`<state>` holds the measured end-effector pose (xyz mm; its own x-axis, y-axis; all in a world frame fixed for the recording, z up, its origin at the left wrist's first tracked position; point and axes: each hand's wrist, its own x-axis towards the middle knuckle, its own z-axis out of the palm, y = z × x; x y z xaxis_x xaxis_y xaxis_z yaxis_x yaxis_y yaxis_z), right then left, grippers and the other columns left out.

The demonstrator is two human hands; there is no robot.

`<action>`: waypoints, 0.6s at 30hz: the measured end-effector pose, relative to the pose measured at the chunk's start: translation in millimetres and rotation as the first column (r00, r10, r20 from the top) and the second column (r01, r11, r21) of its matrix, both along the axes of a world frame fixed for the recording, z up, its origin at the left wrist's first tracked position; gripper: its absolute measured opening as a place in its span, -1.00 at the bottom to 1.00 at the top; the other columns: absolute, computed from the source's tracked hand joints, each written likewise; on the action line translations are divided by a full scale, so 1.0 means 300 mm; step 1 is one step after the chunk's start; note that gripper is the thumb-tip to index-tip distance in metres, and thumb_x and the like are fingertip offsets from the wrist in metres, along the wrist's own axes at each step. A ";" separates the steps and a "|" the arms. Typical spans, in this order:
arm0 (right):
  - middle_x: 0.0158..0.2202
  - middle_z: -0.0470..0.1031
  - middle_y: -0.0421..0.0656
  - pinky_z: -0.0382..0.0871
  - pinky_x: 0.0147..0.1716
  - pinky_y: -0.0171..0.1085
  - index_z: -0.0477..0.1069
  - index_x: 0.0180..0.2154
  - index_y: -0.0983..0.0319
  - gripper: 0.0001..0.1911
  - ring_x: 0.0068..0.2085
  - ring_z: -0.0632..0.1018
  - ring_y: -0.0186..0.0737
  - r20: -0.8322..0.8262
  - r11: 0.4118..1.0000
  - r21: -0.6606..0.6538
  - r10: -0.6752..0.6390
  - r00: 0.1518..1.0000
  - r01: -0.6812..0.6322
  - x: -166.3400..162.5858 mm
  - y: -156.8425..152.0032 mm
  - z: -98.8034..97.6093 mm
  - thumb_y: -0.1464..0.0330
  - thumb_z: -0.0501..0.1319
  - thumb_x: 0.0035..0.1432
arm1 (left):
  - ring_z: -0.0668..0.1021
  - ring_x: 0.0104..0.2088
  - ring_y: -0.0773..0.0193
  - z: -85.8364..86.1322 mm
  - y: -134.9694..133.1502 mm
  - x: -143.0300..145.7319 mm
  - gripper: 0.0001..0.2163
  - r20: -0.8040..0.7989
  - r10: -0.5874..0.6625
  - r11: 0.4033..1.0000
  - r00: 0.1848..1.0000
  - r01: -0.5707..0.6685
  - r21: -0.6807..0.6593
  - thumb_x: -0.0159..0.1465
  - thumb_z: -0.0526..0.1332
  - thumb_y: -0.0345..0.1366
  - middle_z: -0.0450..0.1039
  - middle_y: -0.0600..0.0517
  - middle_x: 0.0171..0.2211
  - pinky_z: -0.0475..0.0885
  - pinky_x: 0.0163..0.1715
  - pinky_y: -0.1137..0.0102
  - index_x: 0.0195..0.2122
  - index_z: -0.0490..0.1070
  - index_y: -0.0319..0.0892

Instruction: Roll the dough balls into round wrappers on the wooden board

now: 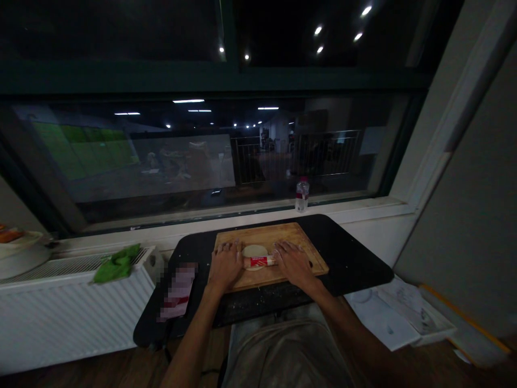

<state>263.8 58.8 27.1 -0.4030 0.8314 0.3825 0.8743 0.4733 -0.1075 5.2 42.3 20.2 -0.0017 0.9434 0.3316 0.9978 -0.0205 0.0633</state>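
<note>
A round, flat piece of dough (254,251) lies on a wooden cutting board (283,230). Across its near part runs a rolling pin (260,261) with a red and white label around its middle. My left hand (226,264) covers the left end of the pin, fingers curved over it and pointing away from me. On the right end rests my right hand (291,262), its fingers likewise bent over the pin. Both palms hide the pin's ends. The dough shows beyond the pin, and a thin strip of it shows on the near side.
The board sits on a black table (347,253) with crumbs scattered on it. At its left lies a pixelated pinkish object (180,291). A bottle (301,195) stands on the windowsill. A green cloth (117,263) drapes over the radiator (81,312); a white box (404,312) is at right.
</note>
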 end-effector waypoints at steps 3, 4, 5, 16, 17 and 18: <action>0.32 0.59 0.01 0.25 0.38 -0.05 0.55 0.29 0.22 -0.47 0.37 0.49 0.03 0.022 0.999 -0.026 -0.018 1.000 0.019 -0.014 0.045 0.021 0.25 -0.11 0.65 | 0.48 0.33 -0.16 0.013 0.028 -0.002 -0.53 0.004 -0.001 1.000 1.000 0.001 0.003 0.58 -0.03 -0.23 0.55 -0.23 0.31 0.47 0.19 -0.01 0.43 0.39 -0.12; 0.30 0.60 0.01 0.24 0.38 -0.06 0.56 0.28 0.21 -0.47 0.36 0.49 0.02 0.033 0.999 -0.033 -0.026 0.999 0.027 -0.019 0.059 0.026 0.25 -0.10 0.65 | 0.49 0.33 -0.15 0.018 0.038 -0.003 -0.54 0.011 0.007 1.000 1.000 -0.008 0.011 0.58 -0.03 -0.23 0.56 -0.24 0.29 0.47 0.19 0.01 0.41 0.40 -0.15; 0.29 0.61 0.00 0.22 0.39 -0.06 0.57 0.26 0.20 -0.48 0.36 0.49 0.02 0.044 0.999 -0.039 -0.034 0.998 0.036 -0.024 0.073 0.030 0.24 -0.10 0.65 | 0.49 0.32 -0.14 0.023 0.047 -0.005 -0.54 0.016 0.017 1.000 1.000 -0.017 0.019 0.58 -0.03 -0.23 0.57 -0.25 0.27 0.47 0.19 0.01 0.40 0.42 -0.17; 0.19 0.65 0.06 0.29 0.33 -0.06 0.63 0.12 0.21 -0.45 0.26 0.57 0.04 0.056 0.998 -0.033 -0.048 0.997 0.050 -0.041 0.130 0.029 0.19 -0.12 0.68 | 0.61 0.18 -0.11 0.165 0.103 0.075 -0.58 -0.092 -0.143 0.985 0.985 0.132 -0.112 0.60 0.02 -0.08 0.61 -0.25 0.19 0.47 0.18 0.07 0.24 0.55 -0.15; 0.17 0.67 0.06 0.33 0.30 -0.10 0.63 0.11 0.22 -0.44 0.23 0.60 0.02 0.057 0.997 -0.052 -0.047 0.997 0.050 -0.041 0.132 0.027 0.19 -0.12 0.68 | 0.60 0.21 -0.14 0.167 0.093 0.093 -0.54 -0.079 -0.163 0.977 0.983 0.150 -0.150 0.58 0.06 0.01 0.59 -0.25 0.23 0.48 0.19 0.04 0.29 0.52 -0.12; 0.14 0.68 0.06 0.36 0.25 -0.14 0.63 0.10 0.23 -0.43 0.19 0.63 0.01 0.058 0.996 -0.071 -0.049 0.997 0.053 -0.043 0.134 0.026 0.18 -0.13 0.68 | 0.58 0.24 -0.19 0.165 0.081 0.112 -0.48 -0.075 -0.183 0.968 0.980 0.166 -0.189 0.54 0.10 0.11 0.57 -0.25 0.26 0.47 0.20 0.00 0.34 0.49 -0.08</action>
